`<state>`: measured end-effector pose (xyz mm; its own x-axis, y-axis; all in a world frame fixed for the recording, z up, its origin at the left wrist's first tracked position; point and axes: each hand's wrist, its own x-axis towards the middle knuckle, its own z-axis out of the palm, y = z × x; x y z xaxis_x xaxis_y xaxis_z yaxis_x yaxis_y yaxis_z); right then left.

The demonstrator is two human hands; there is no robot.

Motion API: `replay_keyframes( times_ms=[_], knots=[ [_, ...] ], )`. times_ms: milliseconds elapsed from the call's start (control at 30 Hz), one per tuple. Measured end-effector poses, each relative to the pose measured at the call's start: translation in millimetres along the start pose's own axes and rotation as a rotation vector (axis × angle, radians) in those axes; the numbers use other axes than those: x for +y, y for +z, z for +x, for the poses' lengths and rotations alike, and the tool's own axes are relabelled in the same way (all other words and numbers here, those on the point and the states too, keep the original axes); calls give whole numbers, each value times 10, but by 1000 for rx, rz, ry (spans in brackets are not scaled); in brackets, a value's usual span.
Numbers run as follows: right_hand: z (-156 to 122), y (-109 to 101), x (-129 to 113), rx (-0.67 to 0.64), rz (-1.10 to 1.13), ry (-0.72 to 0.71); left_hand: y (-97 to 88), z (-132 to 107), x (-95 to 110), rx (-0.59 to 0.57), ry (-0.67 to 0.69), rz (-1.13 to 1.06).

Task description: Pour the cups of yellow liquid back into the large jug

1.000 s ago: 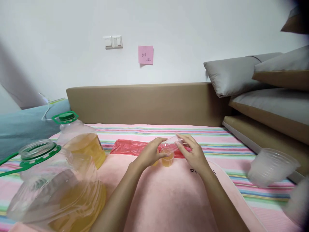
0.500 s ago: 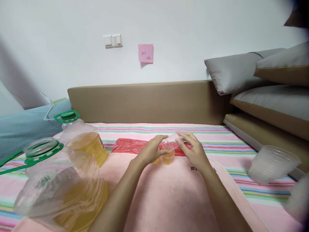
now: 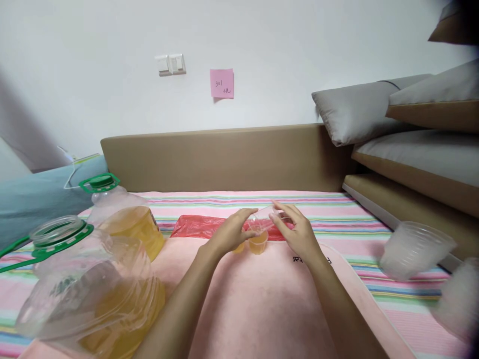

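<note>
A clear plastic cup (image 3: 265, 217) is tilted on its side, its mouth toward my left hand. My right hand (image 3: 298, 228) grips its base end between thumb and fingers. Thumb and fingers of my left hand (image 3: 235, 231) close around the mouth end from the other side. Just below stands a clear cup of yellow liquid (image 3: 258, 244), upright on the pink mat (image 3: 258, 304). Another cup with yellow liquid (image 3: 239, 248) is beside it, mostly hidden behind my left hand. Whether the tilted cup has any liquid in it, I cannot tell.
An uncapped large jug (image 3: 93, 294) with yellow liquid stands at the near left; a green-capped jug (image 3: 130, 219) is behind it. Red plastic film (image 3: 198, 227) lies beyond the mat. Nested clear cups (image 3: 415, 252) lie at the right, near stacked cushions (image 3: 419, 154).
The whole view has shifted slightly, so things appear a little further left. Both hands keep their hold on the tilted cup, with almost no other movement.
</note>
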<state>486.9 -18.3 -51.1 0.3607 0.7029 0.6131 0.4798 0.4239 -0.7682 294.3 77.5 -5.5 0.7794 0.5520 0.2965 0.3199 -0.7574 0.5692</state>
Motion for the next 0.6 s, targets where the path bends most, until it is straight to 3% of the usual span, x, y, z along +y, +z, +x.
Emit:
replay_keyframes(
  times_ms=[267,600],
  knots=[
    [-4,21,49,27,50,-9,23,8,-11,24,35,39],
    [-12,73,-24,91,28,106,22,1,-2,-10,57,105]
  ],
)
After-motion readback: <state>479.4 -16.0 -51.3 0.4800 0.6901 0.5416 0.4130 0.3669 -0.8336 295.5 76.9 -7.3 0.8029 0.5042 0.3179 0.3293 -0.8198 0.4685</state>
